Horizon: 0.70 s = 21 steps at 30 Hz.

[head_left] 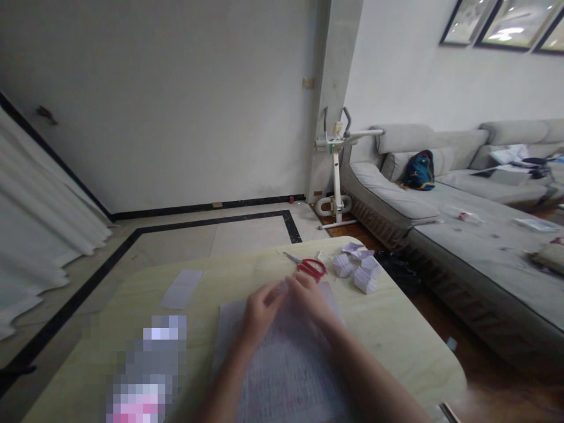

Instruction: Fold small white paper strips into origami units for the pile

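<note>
My left hand [263, 305] and my right hand [307, 295] meet at the fingertips over a large written sheet of paper [286, 376]. Both look closed, fingers pinched together. A small pale bit shows between them, too blurred to name. Just beyond my right hand lie scissors [312, 268] with red handles, blades pointing left. Several folded pieces of lined paper [365, 276] are heaped to the right of the scissors. A blank pale paper slip [182, 289] rests on the table to the left.
The light wooden table [409, 341] has rounded corners. A pixelated object [147, 370] is at its left side. To the right stands a grey sofa [476, 247] with a blue backpack [420, 170]. White exercise equipment [337, 176] stands by the wall, and a white curtain [35, 223] hangs left.
</note>
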Each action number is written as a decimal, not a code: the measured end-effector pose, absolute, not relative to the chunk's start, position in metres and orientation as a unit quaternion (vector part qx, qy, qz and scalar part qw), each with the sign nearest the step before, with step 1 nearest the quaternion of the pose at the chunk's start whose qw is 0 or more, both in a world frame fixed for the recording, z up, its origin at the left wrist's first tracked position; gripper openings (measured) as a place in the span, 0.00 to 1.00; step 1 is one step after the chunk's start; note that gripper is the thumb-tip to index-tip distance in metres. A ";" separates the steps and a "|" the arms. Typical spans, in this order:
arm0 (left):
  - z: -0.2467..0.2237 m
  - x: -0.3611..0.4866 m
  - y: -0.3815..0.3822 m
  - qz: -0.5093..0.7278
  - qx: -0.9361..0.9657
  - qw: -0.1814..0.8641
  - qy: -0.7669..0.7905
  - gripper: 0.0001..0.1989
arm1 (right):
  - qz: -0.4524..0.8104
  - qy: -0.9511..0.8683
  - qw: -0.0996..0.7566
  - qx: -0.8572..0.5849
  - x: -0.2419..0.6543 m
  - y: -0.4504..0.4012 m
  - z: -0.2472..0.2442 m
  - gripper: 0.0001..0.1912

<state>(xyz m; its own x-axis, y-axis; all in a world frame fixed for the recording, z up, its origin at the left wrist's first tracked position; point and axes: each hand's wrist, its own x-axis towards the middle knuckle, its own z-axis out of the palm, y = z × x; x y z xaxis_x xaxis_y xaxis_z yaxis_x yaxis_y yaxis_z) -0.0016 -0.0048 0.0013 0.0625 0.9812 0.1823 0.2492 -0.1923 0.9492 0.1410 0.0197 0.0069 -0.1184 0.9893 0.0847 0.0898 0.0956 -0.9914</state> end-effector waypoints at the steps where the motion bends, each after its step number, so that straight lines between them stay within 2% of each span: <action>1: 0.002 -0.001 -0.006 0.464 0.618 0.396 0.496 0.17 | 0.487 -0.571 0.469 -0.465 0.141 0.019 0.007 0.16; 7: 0.003 0.000 -0.007 0.473 0.617 0.390 0.493 0.15 | 0.519 -0.563 0.464 -0.445 0.139 0.020 0.004 0.18; 13: -0.001 -0.002 -0.003 0.488 0.609 0.362 0.510 0.16 | 0.506 -0.581 0.465 -0.436 0.137 0.019 0.007 0.14; 21: -0.003 -0.001 -0.003 0.504 0.575 0.403 0.503 0.13 | 0.501 -0.573 0.481 -0.436 0.135 0.019 0.004 0.09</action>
